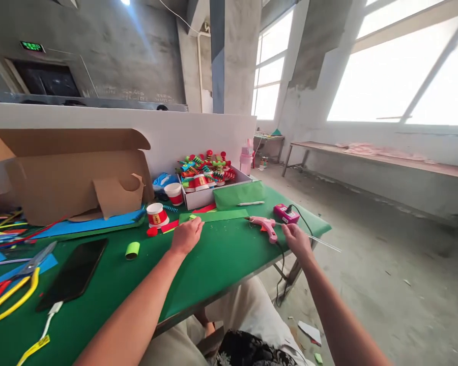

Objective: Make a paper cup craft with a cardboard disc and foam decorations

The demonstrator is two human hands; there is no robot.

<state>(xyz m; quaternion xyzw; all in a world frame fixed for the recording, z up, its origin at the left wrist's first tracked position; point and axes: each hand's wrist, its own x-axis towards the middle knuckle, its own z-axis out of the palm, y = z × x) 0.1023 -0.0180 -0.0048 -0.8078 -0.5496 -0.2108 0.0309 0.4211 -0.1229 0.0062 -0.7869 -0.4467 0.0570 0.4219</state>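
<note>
My left hand is closed, knuckles up, over the table; a small lime-green piece of paper peeks out at its fingertips. A pink hot glue gun lies near the table's right end, nozzle pointing left. At its rear, my right hand pinches the clear glue stick, which sticks out behind the hand. Under the nozzle runs a green paper strip. Left of my left hand are a red-and-white paper cup, a red disc and a lime-green paper roll.
A box heaped with colourful paper-cup crafts stands at the back beside a pink bottle. A purple power socket sits near the right edge, its cable trailing. At left lie a phone, yellow-handled scissors and a cardboard box.
</note>
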